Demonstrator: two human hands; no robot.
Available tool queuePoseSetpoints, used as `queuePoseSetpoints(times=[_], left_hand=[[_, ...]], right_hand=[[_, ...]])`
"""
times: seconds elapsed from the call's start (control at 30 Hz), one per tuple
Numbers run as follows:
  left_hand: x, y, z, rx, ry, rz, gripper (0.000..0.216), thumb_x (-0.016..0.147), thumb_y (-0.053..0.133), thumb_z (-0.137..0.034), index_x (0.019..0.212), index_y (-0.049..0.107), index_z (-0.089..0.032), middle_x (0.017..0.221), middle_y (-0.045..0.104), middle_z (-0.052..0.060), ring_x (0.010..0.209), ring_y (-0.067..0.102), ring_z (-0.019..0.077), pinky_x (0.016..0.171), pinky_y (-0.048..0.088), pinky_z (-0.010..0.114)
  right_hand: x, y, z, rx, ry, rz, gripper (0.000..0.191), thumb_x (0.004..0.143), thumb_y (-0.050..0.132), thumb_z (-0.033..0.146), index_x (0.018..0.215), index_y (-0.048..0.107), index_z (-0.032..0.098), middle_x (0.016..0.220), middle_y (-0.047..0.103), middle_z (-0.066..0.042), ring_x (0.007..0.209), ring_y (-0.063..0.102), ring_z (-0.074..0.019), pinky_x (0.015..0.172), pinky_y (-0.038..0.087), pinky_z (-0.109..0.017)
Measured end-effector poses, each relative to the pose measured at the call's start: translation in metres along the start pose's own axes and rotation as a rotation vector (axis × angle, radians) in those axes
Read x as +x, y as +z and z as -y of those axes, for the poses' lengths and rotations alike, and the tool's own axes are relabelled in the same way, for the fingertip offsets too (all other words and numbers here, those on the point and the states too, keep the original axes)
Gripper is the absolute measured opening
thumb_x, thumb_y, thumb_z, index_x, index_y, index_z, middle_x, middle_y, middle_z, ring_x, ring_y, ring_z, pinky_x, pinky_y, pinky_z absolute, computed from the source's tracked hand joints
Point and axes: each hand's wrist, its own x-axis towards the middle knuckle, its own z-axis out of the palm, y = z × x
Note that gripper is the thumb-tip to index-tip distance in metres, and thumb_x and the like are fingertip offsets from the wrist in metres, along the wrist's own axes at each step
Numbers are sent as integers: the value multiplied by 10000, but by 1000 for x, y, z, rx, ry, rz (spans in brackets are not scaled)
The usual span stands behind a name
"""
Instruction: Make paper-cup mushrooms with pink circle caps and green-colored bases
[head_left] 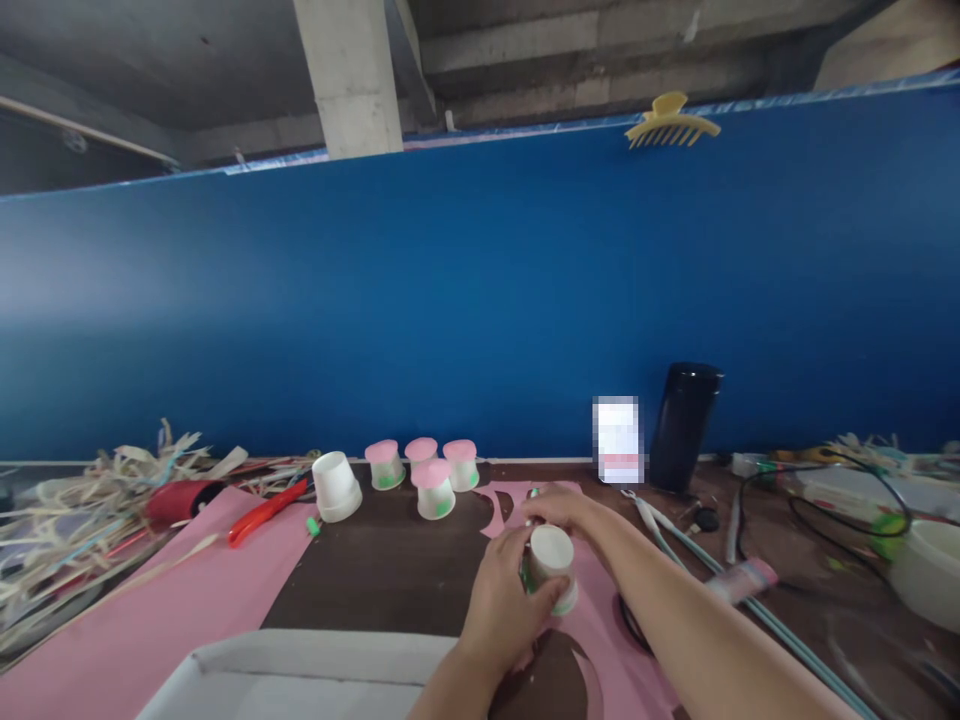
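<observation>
My left hand (504, 600) is wrapped around a small white paper cup (552, 552), which stands bottom-up on pink paper (592, 620). Just behind the cup, my right hand (556, 506) has its fingers bent together. A bit of white and green shows at those fingertips, too small to name. Several white cups (433, 500) with pink paper discs on top and green marks on their sides stand farther back. To their left is a plain white stack of cups (335, 488), with a small green piece (313, 526) beside it.
A white box (315, 650) lies in front. On the left are pink sheet (187, 590), a red-handled tool (266, 512) and a heap of strips (90, 530). To the right stand a lit screen (619, 440), a dark cylinder (682, 430), cables and a white tub (930, 575).
</observation>
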Motion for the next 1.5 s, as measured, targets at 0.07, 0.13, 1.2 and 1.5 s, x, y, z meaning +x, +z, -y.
queuePoseSetpoints(times=[0.07, 0.13, 1.2, 1.5], left_hand=[[0, 0, 0, 0, -11, 3, 554, 671, 676, -304, 1204, 540, -239, 1202, 569, 49, 1118, 470, 232, 969, 348, 335], [-1, -1, -1, 2, -15, 5, 555, 674, 674, -306, 1207, 539, -237, 1207, 566, 51, 1119, 469, 233, 966, 350, 334], [-3, -66, -13, 574, -170, -480, 407, 797, 524, -410, 1150, 526, -209, 1115, 588, 111, 1044, 513, 301, 862, 369, 424], [-11, -103, 3, 685, -252, -266, 346, 776, 519, -375, 1066, 534, -187, 1037, 625, 130, 984, 568, 298, 744, 388, 348]], right_hand=[[-1, 0, 2, 4, -2, 10, 305, 883, 526, 343, 1137, 557, 178, 1172, 566, -60, 981, 581, -197, 823, 502, -386], [-3, 0, 4, 15, 2, 13, 305, 882, 528, 342, 1138, 556, 178, 1173, 566, -61, 980, 581, -196, 821, 502, -385], [-143, -17, -17, 987, -449, -822, 329, 580, 740, 383, 694, 529, 159, 595, 522, 45, 412, 385, -30, 319, 257, -153], [-144, 14, -37, 979, -481, -825, 327, 629, 731, 424, 731, 544, 175, 494, 411, 87, 391, 342, -41, 332, 230, -157]])
